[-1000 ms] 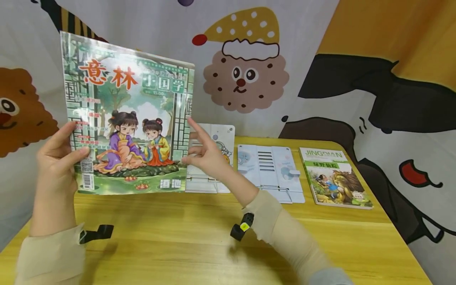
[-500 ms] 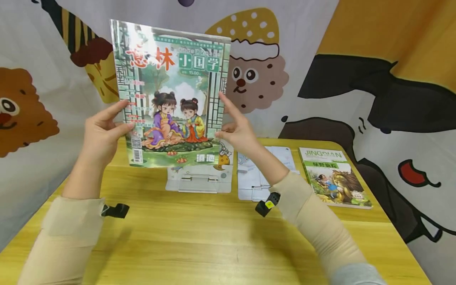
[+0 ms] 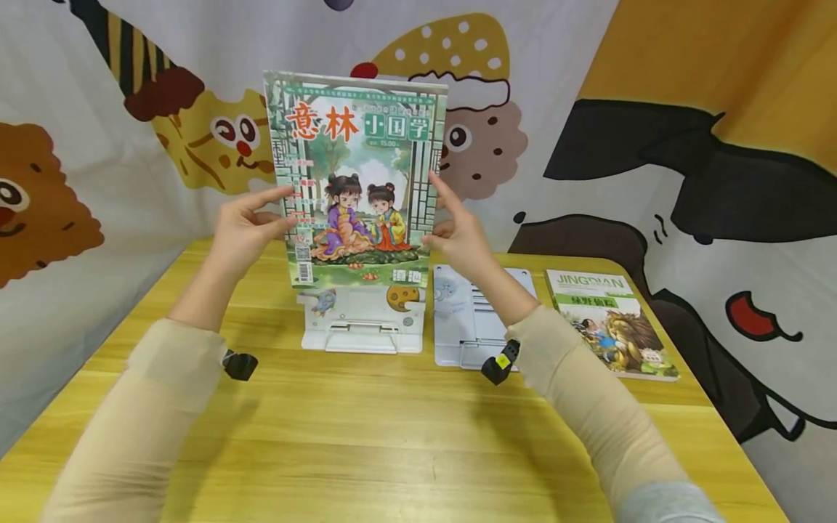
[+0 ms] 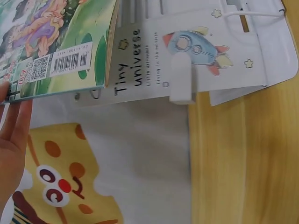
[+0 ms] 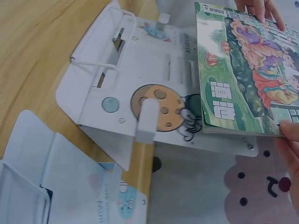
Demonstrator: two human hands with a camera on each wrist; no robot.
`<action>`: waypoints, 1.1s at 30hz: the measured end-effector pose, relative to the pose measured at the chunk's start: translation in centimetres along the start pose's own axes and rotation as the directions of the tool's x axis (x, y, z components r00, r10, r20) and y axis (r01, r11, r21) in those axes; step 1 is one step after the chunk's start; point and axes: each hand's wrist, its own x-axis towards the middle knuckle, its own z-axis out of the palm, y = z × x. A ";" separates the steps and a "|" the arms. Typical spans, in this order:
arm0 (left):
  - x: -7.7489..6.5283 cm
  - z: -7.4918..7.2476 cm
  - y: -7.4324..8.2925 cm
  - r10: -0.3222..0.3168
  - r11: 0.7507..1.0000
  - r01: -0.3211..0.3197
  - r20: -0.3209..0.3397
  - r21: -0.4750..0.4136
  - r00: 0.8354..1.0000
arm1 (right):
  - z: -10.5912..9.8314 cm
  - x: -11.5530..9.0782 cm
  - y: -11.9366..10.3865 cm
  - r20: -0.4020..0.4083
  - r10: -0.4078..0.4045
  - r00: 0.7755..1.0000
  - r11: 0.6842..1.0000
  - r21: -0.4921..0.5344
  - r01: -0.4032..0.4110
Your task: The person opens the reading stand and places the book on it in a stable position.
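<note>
A green magazine (image 3: 362, 174), its cover showing two illustrated children, is held upright by both hands. My left hand (image 3: 245, 229) pinches its left edge, thumb on the cover. On the opposite edge, my right hand (image 3: 463, 236) pinches with the thumb in front and the index finger pointing up the side. Behind and below the magazine stands a raised white book stand (image 3: 358, 309) with rocket and planet pictures. In the right wrist view the magazine's bottom edge is above the ledge of that stand (image 5: 110, 91), apart from it. The stand's upper part is hidden in the head view.
A second, pale blue book stand (image 3: 451, 312) lies to the right, partly behind my right forearm. Beyond it a book with a lion cover (image 3: 604, 319) lies on the wooden table (image 3: 366, 436). A cartoon curtain (image 3: 582, 240) hangs behind the table.
Both hands have carried the magazine to the right, from the left side to in front of the white stand. It rose, then came down somewhat, and now stands straighter.
</note>
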 end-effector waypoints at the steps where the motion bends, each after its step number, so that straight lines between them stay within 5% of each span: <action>1: 0.0 0.0 0.1 -0.003 1.000 0.003 -0.003 0.016 1.000 | 0.0 0.1 0.3 -0.002 -0.004 1.000 1.000 -0.009 0.004; 10: 0.2 0.9 -1.5 -0.030 0.999 0.030 -0.042 0.019 0.999 | 0.7 0.2 2.5 -0.047 -0.057 0.997 0.991 -0.123 0.051; 33: -1.8 2.2 -6.4 -0.099 0.990 0.104 -0.052 0.098 0.994 | 3.0 -2.2 6.7 -0.031 -0.004 1.000 0.985 -0.171 -0.001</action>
